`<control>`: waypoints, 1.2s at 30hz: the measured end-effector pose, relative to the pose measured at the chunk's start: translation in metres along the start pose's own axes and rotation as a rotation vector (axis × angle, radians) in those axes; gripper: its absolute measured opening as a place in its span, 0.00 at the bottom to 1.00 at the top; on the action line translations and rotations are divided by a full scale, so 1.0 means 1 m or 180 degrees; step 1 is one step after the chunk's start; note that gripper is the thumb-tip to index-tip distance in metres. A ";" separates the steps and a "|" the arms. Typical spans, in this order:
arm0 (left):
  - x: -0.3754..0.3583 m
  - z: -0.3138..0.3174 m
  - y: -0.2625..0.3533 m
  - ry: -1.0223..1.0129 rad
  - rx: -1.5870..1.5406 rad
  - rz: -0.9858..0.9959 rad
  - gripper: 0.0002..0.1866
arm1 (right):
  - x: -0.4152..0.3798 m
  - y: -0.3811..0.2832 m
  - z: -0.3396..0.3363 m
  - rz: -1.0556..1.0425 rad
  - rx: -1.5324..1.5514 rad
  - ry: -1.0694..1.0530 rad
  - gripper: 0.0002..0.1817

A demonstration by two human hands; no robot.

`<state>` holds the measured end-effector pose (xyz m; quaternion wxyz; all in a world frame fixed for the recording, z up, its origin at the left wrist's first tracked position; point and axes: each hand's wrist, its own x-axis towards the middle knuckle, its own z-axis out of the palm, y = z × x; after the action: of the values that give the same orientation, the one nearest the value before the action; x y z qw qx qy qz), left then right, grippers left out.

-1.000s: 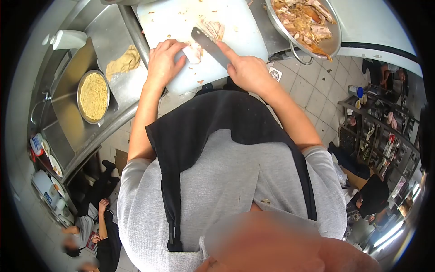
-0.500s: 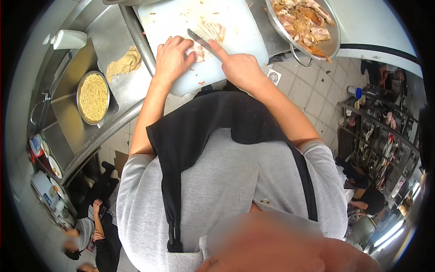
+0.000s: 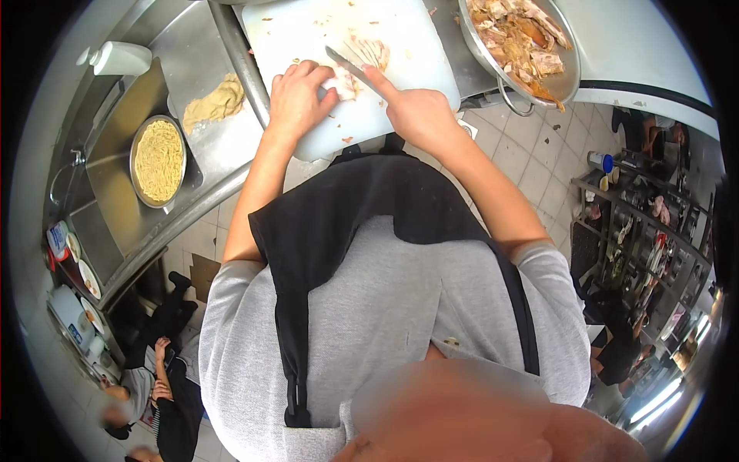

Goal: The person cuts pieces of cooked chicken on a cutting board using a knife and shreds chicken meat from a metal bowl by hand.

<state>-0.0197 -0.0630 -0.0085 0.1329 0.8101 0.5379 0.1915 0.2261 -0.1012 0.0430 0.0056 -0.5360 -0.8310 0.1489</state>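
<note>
The knife (image 3: 348, 65), gripped in the right hand (image 3: 416, 115), has turned edge-down into the meat (image 3: 346, 83) that the left hand (image 3: 296, 96) pins: slicing continues.

I see a steel counter (image 3: 202, 127) running along the left, above a pale tiled floor (image 3: 517, 158). A shelf rack (image 3: 643, 231) crowded with containers stands at the right. Bright strip lights (image 3: 668, 389) glare low on the right. Pale tiled wall (image 3: 35, 185) lines the far left.
</note>
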 end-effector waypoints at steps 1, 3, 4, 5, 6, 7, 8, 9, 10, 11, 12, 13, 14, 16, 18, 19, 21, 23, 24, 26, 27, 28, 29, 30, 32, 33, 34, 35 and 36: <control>0.000 0.000 0.000 -0.0024 -0.0005 -0.0010 0.15 | 0.000 0.003 0.004 0.0014 0.0002 0.0003 0.44; 0.004 -0.002 -0.002 0.0006 0.0016 -0.0047 0.15 | 0.006 0.010 0.003 -0.0011 -0.0014 0.0040 0.44; 0.000 -0.001 -0.001 0.0038 -0.0003 -0.0058 0.15 | 0.002 0.010 0.004 -0.0003 0.0003 0.0018 0.44; 0.000 0.000 0.000 0.0094 -0.0024 -0.0056 0.15 | 0.002 0.010 -0.001 0.0082 -0.0028 0.0049 0.44; 0.003 0.001 -0.001 0.0111 -0.0027 -0.0049 0.15 | 0.004 0.011 -0.008 0.0159 -0.0072 0.0095 0.45; 0.001 0.002 -0.002 0.0130 -0.0045 -0.0036 0.14 | 0.002 0.008 -0.014 0.0158 -0.0073 0.0087 0.45; -0.001 0.002 -0.002 0.0137 -0.0065 -0.0027 0.14 | -0.003 0.002 -0.021 0.0130 -0.0015 0.0067 0.45; -0.002 0.003 -0.001 0.0129 -0.0070 -0.0032 0.14 | -0.005 -0.001 -0.024 0.0103 0.0039 0.0052 0.44; -0.001 0.002 -0.001 0.0093 -0.0052 -0.0047 0.14 | -0.004 -0.001 -0.016 0.0105 0.0039 0.0047 0.44; 0.000 0.001 -0.001 0.0060 -0.0032 -0.0061 0.14 | -0.001 -0.003 -0.005 -0.0007 -0.0018 0.0070 0.44; 0.001 0.001 -0.001 0.0056 -0.0035 -0.0060 0.14 | 0.001 -0.002 0.003 -0.0114 -0.0072 0.0092 0.44; 0.000 0.001 -0.001 0.0034 -0.0025 -0.0052 0.14 | 0.001 0.002 0.008 -0.0101 -0.0065 0.0089 0.44; 0.002 0.001 -0.002 0.0032 -0.0004 -0.0054 0.15 | 0.005 0.004 0.008 -0.0074 -0.0034 0.0082 0.43; -0.001 0.002 -0.002 0.0050 -0.0009 -0.0072 0.15 | 0.006 0.004 0.009 -0.0045 0.0015 0.0067 0.43; 0.003 0.003 -0.002 0.0102 -0.0023 -0.0066 0.15 | 0.009 0.006 -0.001 0.0243 -0.0076 0.0037 0.42; 0.002 0.003 -0.002 0.0133 -0.0053 -0.0074 0.15 | 0.007 0.005 -0.007 0.0232 -0.0076 0.0034 0.42; -0.002 0.005 -0.001 0.0140 -0.0092 -0.0083 0.15 | -0.003 -0.003 -0.020 0.0126 0.0137 0.0010 0.43; -0.001 0.004 -0.001 0.0165 -0.0075 -0.0074 0.15 | -0.002 -0.006 -0.003 0.0019 0.0108 0.0032 0.43; -0.001 0.004 -0.002 0.0166 -0.0073 -0.0073 0.15 | -0.001 -0.007 0.005 -0.0091 0.0080 0.0053 0.43; -0.002 0.004 -0.002 0.0162 -0.0053 -0.0027 0.15 | 0.001 -0.002 0.012 -0.0060 0.0120 0.0050 0.43; 0.002 0.003 -0.004 0.0197 -0.0029 -0.0033 0.15 | 0.008 0.001 0.012 -0.0078 0.0138 0.0071 0.43; -0.001 0.004 -0.003 0.0203 -0.0026 -0.0036 0.14 | 0.006 0.001 0.013 -0.0072 0.0159 0.0056 0.43; -0.003 0.003 -0.001 0.0215 -0.0029 -0.0029 0.14 | 0.004 0.000 0.009 0.0011 0.0076 0.0048 0.43; 0.000 0.004 -0.001 0.0240 -0.0029 -0.0017 0.14 | 0.007 0.002 0.002 0.0078 -0.0038 0.0070 0.43; -0.005 0.007 -0.002 0.0343 -0.0065 -0.0012 0.14 | 0.004 0.000 -0.007 0.0042 0.0015 0.0075 0.43; -0.006 0.007 -0.002 0.0335 -0.0071 -0.0017 0.14 | 0.000 -0.002 -0.010 0.0018 0.0074 0.0079 0.43; -0.006 0.007 -0.002 0.0362 -0.0079 0.0001 0.14 | -0.003 -0.005 -0.011 0.0021 0.0075 0.0073 0.43; -0.006 0.007 -0.002 0.0393 -0.0082 0.0017 0.13 | -0.005 -0.010 -0.012 -0.0013 0.0035 0.0037 0.43; -0.006 0.007 -0.003 0.0392 -0.0081 0.0011 0.13 | -0.006 -0.012 -0.012 -0.0049 -0.0005 0.0002 0.44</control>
<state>-0.0207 -0.0671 -0.0170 0.1096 0.7960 0.5412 0.2481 0.2199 -0.1079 0.0588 0.0067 -0.5296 -0.8352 0.1480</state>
